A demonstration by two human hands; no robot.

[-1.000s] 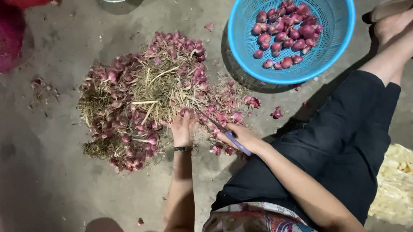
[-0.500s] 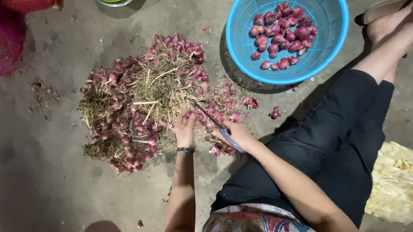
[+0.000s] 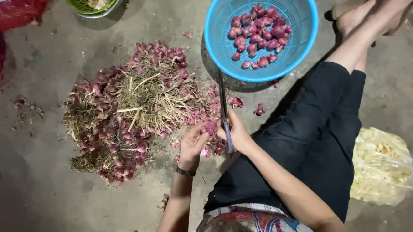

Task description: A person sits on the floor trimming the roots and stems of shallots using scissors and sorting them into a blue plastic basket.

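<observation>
At the pile's (image 3: 130, 111) right edge, the left hand (image 3: 192, 148) pinches a small shallot (image 3: 210, 127) (light, firm, papery-slick, best held by the bulb); the right hand (image 3: 237, 134), closed, grips scissors (image 3: 224, 111) just beside it, below the blue basket (image 3: 307, 38).

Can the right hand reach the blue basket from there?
Probably yes. The right hand, holding scissors, sits just below the blue basket, with only bare floor and a few loose shallots between them.

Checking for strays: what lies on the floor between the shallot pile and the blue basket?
In the head view, loose shallots and peel scraps lie between the pile and basket; scissors cross there.
</observation>
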